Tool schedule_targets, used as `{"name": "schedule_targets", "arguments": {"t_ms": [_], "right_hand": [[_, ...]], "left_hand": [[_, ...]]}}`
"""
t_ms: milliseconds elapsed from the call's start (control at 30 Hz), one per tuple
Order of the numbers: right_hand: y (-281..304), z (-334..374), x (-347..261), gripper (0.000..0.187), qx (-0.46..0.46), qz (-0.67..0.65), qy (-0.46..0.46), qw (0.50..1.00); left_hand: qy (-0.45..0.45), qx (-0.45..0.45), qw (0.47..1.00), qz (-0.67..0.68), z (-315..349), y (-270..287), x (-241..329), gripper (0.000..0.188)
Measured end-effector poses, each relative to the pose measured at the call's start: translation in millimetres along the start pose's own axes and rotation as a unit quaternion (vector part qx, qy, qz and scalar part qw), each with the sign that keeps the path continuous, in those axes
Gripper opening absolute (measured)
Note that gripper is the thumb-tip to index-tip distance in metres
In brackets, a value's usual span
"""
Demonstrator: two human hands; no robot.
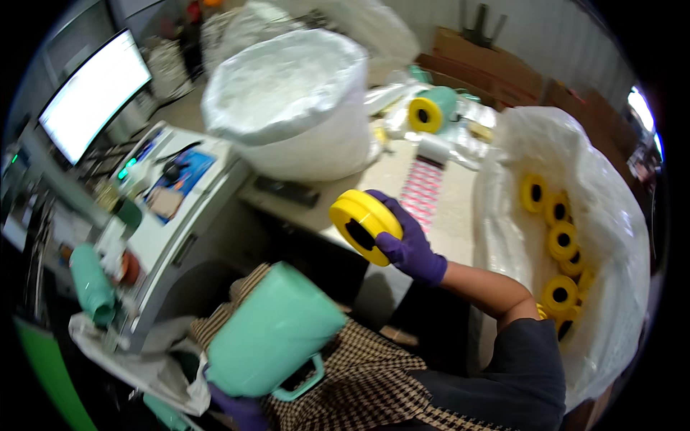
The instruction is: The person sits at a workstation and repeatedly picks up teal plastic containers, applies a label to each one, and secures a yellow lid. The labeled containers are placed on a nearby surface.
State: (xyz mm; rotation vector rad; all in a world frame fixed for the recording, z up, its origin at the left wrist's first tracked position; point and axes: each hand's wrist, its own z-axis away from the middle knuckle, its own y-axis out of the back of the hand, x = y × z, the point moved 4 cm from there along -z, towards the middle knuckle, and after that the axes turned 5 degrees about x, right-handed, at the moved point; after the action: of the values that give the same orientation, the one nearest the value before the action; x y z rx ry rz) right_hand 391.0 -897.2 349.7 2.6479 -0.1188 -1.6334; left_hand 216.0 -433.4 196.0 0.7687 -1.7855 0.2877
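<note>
While my purple-gloved right hand (406, 248) grips a yellow plastic spool (363, 225) by its rim, above my lap, my left hand (237, 408) closes under a mint-green plastic roll (273, 339), steadying it. More yellow spools fill the white sack (611, 215) right of the raised one.

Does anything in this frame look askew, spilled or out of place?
Little stands out. A label roll on the bench has unwound, its pink-printed strip trailing loose toward the edge. The right hand holds a yellow spool; the left hand holds a green roll, neither dropped.
</note>
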Motion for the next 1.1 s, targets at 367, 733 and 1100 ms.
{"name": "schedule_targets", "arguments": {"t_ms": [367, 733, 1100], "right_hand": [[-201.1, 35.0, -17.9, 0.078, -0.170, -0.062, 0.231, 0.956], [-191.1, 81.1, -13.5, 0.062, -0.156, -0.039, 0.139, 0.977], [-166.9, 102.9, 46.2, 0.054, -0.257, -0.127, -0.119, 0.951]], "left_hand": [[0.199, 0.105, 0.953, 0.205, 1.1, 58.7, 31.3, 0.050], [-0.027, 0.089, 0.984, -0.155, 2.4, 55.4, 114.7, 0.039], [-0.008, 0.107, 0.994, -0.004, -19.7, 57.9, 147.0, 0.055]]}}
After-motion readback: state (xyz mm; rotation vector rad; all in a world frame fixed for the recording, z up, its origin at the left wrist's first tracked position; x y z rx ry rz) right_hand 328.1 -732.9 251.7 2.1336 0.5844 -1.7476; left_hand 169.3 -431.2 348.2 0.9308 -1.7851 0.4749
